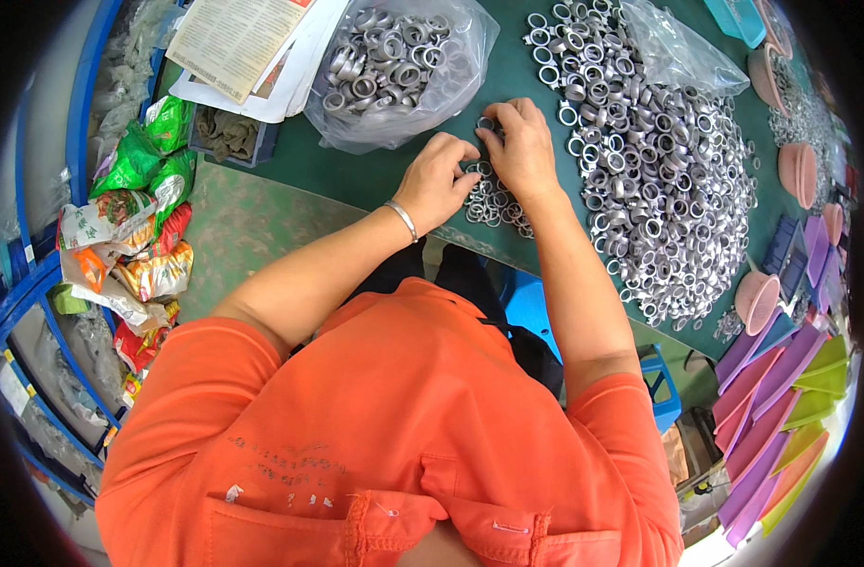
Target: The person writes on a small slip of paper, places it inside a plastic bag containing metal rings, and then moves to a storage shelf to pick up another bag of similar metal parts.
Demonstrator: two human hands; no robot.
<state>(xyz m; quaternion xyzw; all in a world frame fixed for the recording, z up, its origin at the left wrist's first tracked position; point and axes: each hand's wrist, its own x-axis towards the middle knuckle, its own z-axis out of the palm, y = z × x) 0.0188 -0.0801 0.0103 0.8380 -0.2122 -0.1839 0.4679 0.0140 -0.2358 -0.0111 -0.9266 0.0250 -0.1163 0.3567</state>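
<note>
My right hand [522, 151] is closed at the near edge of the green table, pinching a grey metal ring [486, 123] between thumb and fingers. Just left of it, my left hand [434, 181] has its fingers curled over a small group of thin metal rings [493, 203]; what its fingertips hold is too small to make out. To the right spreads a large heap of grey metal rings [664, 170], many with a small lug. Beyond my left hand, an open clear plastic bag [470, 42] contains more thick metal rings [385, 61].
Papers [238, 42] overlap a grey bin [262, 142] holding a cloth at the table's left. Another clear bag [687, 52] lies on the heap. Pink bowls [757, 300] and coloured trays [777, 406] line the right. Blue shelving [77, 104] and packages [134, 161] stand left.
</note>
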